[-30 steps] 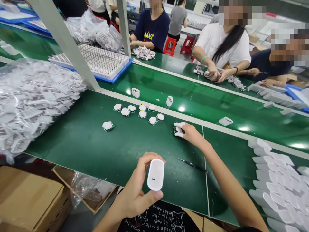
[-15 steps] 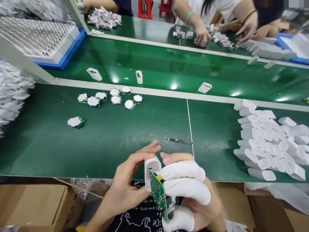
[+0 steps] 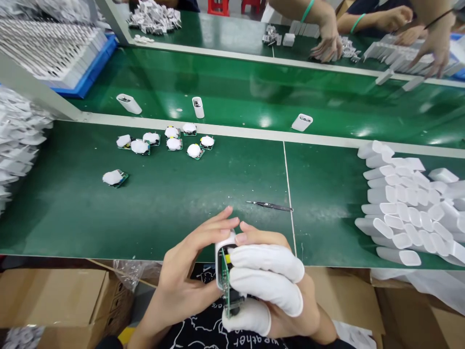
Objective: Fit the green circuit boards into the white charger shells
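Note:
Near the table's front edge, my left hand is closed around a white plastic charger housing, its open end turned toward my right hand. White cots cover several fingers of my right hand, which pinches a green circuit board with black parts and a bit of yellow tape. One end of the board sits inside the mouth of the housing; the other end sticks out. How deep it reaches is hidden by the fingers. Beyond my hands lies a pair of dark tweezers.
Several circuit boards with white pads lie at left-centre. Many empty white housings are stacked on the right. Three housings rest on the raised green strip behind. White parts fill a blue tray. Co-workers' hands move across the far table.
My right hand has moved left, bringing the board from the housing's mouth partly into it. The board now lines up more closely with the housing. Across the table, co-workers' hands have shifted.

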A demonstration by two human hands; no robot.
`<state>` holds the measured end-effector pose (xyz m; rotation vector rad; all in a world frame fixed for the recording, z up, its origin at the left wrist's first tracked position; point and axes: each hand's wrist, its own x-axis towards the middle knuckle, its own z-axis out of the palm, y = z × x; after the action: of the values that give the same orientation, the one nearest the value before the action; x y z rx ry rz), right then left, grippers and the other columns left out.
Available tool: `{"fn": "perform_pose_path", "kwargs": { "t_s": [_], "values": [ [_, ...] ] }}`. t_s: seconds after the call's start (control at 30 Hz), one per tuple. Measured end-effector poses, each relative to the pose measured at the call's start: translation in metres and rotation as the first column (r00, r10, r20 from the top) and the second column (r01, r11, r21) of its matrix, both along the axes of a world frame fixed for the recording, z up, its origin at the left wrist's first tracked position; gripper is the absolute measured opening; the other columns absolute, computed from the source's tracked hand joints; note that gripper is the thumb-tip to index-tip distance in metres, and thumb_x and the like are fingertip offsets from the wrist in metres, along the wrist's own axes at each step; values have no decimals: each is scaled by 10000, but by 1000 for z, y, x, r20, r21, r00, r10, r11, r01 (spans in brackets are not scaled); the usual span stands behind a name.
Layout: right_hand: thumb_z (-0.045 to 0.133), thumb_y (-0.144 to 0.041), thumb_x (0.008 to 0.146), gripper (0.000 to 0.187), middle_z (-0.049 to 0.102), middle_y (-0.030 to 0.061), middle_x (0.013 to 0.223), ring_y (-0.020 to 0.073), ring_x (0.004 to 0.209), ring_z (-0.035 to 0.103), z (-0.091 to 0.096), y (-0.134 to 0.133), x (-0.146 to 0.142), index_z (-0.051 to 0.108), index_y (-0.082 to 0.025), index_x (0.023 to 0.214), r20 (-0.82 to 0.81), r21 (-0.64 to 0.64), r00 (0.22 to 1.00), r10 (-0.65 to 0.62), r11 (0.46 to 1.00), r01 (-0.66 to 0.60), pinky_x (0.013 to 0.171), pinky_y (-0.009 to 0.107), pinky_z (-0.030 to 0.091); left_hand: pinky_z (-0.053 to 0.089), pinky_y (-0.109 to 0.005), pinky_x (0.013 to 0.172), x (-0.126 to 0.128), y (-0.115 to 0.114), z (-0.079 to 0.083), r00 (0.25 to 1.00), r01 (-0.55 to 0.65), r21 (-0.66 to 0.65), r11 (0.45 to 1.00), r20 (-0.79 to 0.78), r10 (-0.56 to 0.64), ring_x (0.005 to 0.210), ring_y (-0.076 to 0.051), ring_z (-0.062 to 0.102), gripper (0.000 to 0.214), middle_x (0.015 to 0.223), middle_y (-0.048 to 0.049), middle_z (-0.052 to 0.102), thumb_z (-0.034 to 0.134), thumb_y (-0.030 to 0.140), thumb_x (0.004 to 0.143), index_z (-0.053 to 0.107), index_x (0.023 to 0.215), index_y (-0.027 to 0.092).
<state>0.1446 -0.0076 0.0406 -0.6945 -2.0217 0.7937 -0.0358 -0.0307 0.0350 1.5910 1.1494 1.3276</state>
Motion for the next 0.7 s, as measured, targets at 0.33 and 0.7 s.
{"fn": "perform_pose_path", "kwargs": {
  "t_s": [0.33,0.7],
  "values": [
    [656,-325,889,293,683,79,1107,192,1219,568,7,7,-12,586,-173,1130,-65,83,998,-26,996,32,1097,400,482,520,-431,1057,6,2,1,994,-31,-47,998,99,35,1292,-247,551,342,1221,-28,689,700,218,843,605,1170,244],
    [604,-290,924,238,654,98,1150,205,1306,487,2,11,-15,588,-147,1113,-59,79,998,-38,996,43,1158,403,405,554,-324,1021,2,7,-10,997,-5,45,999,71,2,1246,-218,593,462,1254,-39,677,732,62,762,608,1186,200]
  ]
}}
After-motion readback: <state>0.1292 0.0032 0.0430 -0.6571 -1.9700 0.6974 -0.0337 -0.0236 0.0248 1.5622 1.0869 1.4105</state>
